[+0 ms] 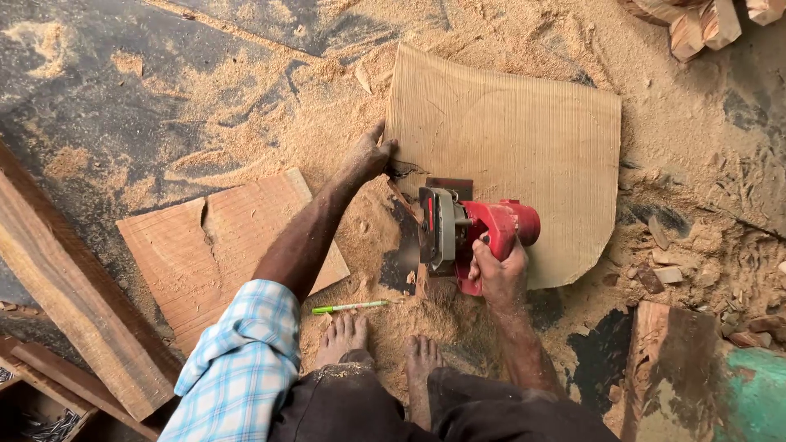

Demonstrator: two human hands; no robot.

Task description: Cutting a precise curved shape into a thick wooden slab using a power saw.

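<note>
The cut is under way: the right hand (499, 274) has its fingers closed around the red saw (467, 233) at the board's (508, 135) six-o'clock edge, while the left hand (370, 155), fingers spread, presses its nine-o'clock edge, so the next push likely needs firm bracing.

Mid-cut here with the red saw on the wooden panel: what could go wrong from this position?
1. The left hand presses the wooden panel at its edge, close to the red power saw; a slip or kickback might reach the fingers.
2. Bare feet rest in loose sawdust just behind the saw, unprotected if it jumps back.
3. The panel lies unclamped on the sawdust-covered floor, so it may shift. Only the right hand holds the saw.
</note>
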